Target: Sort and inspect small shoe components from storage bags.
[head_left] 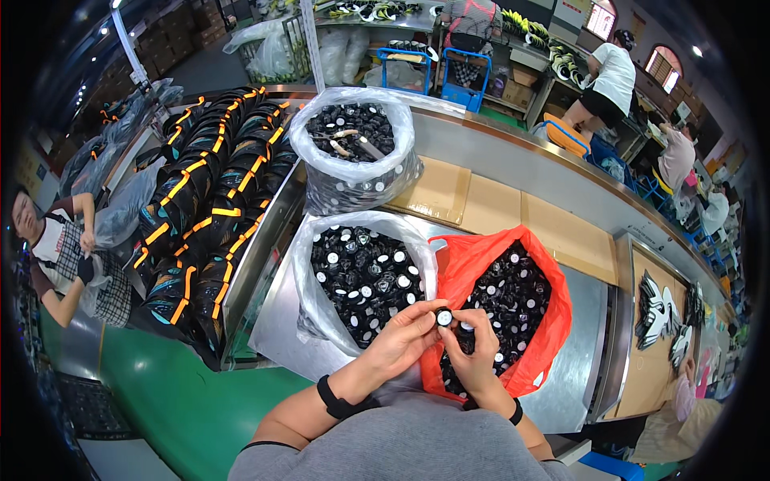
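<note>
Between the fingertips of both hands is a small round black piece with a white face. My left hand pinches it from the left, and my right hand grips it from the right with thumb and fingers. Just beyond and under the right hand stands a red plastic bag, its mouth wide, filled with many similar black-and-white pieces. Left of it, near the left hand, a clear plastic bag holds more such pieces.
A second clear bag of black parts stands farther back, with a few stick-like tools on top. Flattened cardboard lines the metal table. Black items with orange straps fill a rack at left. Co-workers are around.
</note>
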The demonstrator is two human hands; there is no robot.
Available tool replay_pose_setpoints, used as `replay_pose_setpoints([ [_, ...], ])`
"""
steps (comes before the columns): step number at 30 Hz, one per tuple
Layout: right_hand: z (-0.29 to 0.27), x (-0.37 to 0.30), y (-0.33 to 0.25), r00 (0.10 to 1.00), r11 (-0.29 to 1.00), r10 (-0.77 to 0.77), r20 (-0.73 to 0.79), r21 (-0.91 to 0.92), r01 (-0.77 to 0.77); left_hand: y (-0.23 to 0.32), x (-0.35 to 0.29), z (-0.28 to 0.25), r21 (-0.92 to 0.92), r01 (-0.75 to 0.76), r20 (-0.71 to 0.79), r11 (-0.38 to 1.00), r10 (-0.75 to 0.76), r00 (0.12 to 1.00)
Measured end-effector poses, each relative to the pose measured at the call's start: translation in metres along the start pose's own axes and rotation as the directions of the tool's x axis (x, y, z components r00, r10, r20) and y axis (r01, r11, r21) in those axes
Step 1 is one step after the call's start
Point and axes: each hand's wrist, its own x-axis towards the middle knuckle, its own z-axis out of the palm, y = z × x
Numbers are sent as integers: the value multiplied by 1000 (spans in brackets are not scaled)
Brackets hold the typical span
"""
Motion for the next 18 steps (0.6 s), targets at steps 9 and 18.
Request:
replay_pose_setpoints([
  [9, 0, 3, -3, 999, 1000, 12, 51, 25, -13, 0, -6, 0, -22, -36, -65, 999, 35, 997],
  [18, -1, 2, 0, 994, 994, -3, 109, 111, -9, 39, -17, 22, 970, -124, 14, 211, 457, 889],
])
